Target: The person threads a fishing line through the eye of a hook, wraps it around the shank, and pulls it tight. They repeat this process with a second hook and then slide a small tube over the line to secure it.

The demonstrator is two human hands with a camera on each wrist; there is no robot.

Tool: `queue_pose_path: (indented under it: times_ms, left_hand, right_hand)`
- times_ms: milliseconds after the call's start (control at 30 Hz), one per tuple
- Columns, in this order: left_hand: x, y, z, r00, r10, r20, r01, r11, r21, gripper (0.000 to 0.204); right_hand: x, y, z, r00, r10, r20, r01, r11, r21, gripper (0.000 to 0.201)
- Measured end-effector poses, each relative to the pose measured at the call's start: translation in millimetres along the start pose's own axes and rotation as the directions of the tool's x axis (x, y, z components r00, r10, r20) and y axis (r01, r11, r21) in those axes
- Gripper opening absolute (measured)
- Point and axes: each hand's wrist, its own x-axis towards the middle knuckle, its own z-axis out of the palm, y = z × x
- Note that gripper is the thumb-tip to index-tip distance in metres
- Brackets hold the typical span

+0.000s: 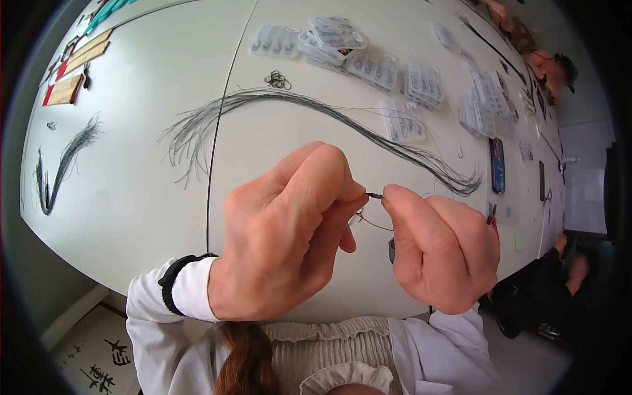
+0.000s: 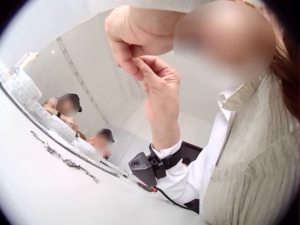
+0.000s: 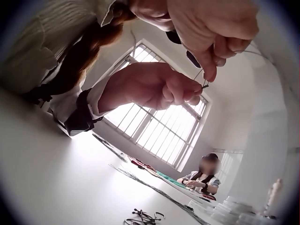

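Observation:
In front of the chest, my left hand [image 1: 283, 230] and right hand [image 1: 444, 247] meet almost fingertip to fingertip. Between them is a short, thin dark piece [image 1: 374, 195], its left end pinched by the left thumb and finger and its right end by the right. A thin dark line [image 1: 376, 225] curves below the fingertips toward the right hand. From the right wrist view, the dark piece [image 3: 205, 86] shows at the left fingertips, with the right hand [image 3: 213, 28] just above. The left wrist view shows the left hand [image 2: 140, 33] over the right hand [image 2: 161, 82], fingertips together.
Across the white table lies a long bundle of dark strands [image 1: 316, 105]; a shorter bundle [image 1: 62, 168] is at left. Black hooks [image 3: 143, 217] form a small pile. Clear plastic boxes [image 1: 424, 82] stand at the back, a blue phone-like object [image 1: 497, 164] at right. Other people sit around.

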Motion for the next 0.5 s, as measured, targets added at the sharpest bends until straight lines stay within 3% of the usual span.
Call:
queue_pose_path:
  times_ms: [200,267,300,367,400,467,500]
  left_hand:
    - [1.7,5.7,-2.6,0.995,-0.068,0.076,0.076,0.99,-0.115,0.01]
    - [2.0,6.7,-3.5,0.989,-0.104,0.101,0.118,0.982,-0.147,0.01]
    - [2.2,6.8,-3.5,0.988,-0.107,0.111,0.126,0.976,-0.176,0.009]
    - [2.2,6.4,-4.0,0.986,-0.108,0.126,0.133,0.97,-0.206,0.008]
    - [2.2,5.4,-4.3,0.983,-0.116,0.141,0.147,0.96,-0.239,0.008]
    - [1.7,4.4,-4.1,0.98,-0.12,0.158,0.159,0.949,-0.271,0.007]
    - [1.0,4.3,-3.9,0.98,-0.131,0.148,0.166,0.951,-0.26,0.007]
  right_hand:
    - [6.5,5.4,2.9,0.966,0.253,0.048,-0.255,0.919,0.301,0.017]
    - [7.7,6.7,1.9,0.901,0.397,0.174,-0.432,0.794,0.428,0.012]
    - [8.8,8.3,1.5,0.901,0.399,0.172,-0.433,0.794,0.427,0.012]
    - [11.0,13.1,0.9,0.712,0.512,0.481,-0.684,0.35,0.64,0.007]
    - [10.6,16.4,1.8,0.712,0.515,0.478,-0.683,0.351,0.64,0.007]
    - [7.7,23.5,5.6,0.603,0.421,0.677,-0.743,-0.011,0.669,0.001]
    - [6.5,26.4,7.5,0.604,0.423,0.675,-0.742,-0.011,0.671,0.001]
